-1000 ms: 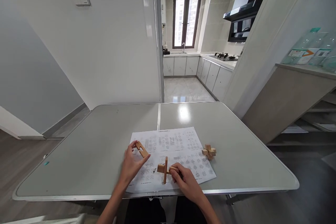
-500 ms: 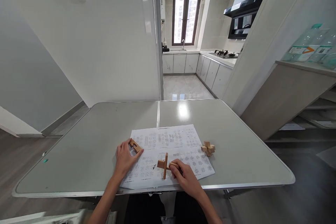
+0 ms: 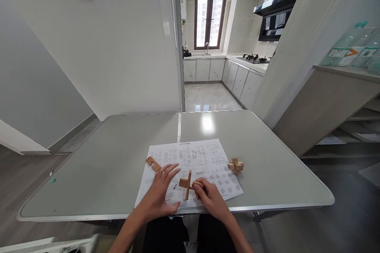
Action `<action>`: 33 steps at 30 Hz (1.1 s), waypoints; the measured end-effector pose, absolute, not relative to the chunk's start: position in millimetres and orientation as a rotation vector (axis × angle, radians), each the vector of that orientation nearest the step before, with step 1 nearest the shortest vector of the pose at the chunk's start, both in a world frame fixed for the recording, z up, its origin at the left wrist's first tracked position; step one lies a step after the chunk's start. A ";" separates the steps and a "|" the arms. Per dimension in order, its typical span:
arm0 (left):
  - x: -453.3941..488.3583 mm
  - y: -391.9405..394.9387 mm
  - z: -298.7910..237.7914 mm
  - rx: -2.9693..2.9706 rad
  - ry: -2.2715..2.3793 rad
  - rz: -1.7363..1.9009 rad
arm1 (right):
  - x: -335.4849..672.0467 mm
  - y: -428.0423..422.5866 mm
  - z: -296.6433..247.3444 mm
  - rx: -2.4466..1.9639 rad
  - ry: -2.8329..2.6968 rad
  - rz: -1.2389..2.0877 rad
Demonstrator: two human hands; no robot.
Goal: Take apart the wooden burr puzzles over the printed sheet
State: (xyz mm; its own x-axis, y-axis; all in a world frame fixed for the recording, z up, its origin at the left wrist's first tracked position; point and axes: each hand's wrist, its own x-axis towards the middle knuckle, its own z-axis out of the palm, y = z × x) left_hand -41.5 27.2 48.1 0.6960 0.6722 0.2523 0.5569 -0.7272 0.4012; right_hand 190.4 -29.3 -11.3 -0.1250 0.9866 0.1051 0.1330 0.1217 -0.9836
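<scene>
My right hand (image 3: pixel 211 198) grips one end of a cross-shaped set of wooden puzzle pieces (image 3: pixel 188 184) above the printed sheet. One thin piece stands crosswise through it. My left hand (image 3: pixel 162 191) is open just left of the cross, thumb and fingers spread apart and holding nothing. Behind my left hand, a flat notched wooden piece (image 3: pixel 153 163) lies on the left part of the instruction sheet (image 3: pixel 185 153). The sheet carries rows of small printed diagrams. At its right edge rests an assembled wooden burr puzzle (image 3: pixel 236 165).
The grey folding table (image 3: pixel 267 174) has a metal rim and a centre seam. A small green bit (image 3: pixel 52 180) lies near its left edge. To the right, plastic bottles (image 3: pixel 346 47) stand on a shelf unit (image 3: pixel 311 102). A kitchen lies beyond the doorway.
My left hand has let go of the flat notched piece and moved right, opening beside the cross of pieces. My right hand keeps its grip, almost in place.
</scene>
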 end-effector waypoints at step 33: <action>-22.7 19.1 66.1 2.502 0.933 0.515 | 191.2 -29.3 -11.3 -1.075 -1.383 1.253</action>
